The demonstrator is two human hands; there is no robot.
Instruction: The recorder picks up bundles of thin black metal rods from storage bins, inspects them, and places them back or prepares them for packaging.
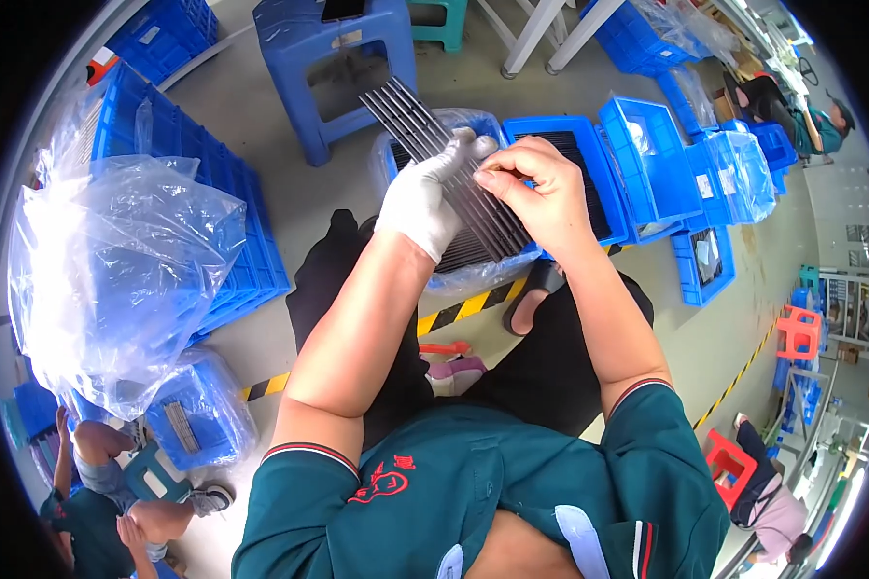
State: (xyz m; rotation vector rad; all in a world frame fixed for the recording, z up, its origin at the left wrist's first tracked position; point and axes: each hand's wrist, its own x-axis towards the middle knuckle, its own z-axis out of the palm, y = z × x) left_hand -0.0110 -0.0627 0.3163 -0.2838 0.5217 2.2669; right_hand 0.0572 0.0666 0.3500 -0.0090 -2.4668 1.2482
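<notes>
My left hand (423,201), in a white glove, is closed around a fanned row of thin dark rods (483,217). The rods lie side by side and slant from upper left to lower right. My bare right hand (548,198) is over the row, its thumb and forefinger pinched together against the rods. What sits between those fingertips is too small to make out. Below my hands stands a plastic-lined blue bin (488,124) holding more dark rods. Just right of it, another blue bin (547,124) also contains dark rods, partly hidden by my right hand.
A blue stool (299,72) stands ahead. Stacked blue crates (246,193) with clear plastic sheeting (116,280) rise at left. More blue bins (652,159) stand at right. Yellow-black tape (468,307) crosses the floor. Other people sit at lower left and along the right side.
</notes>
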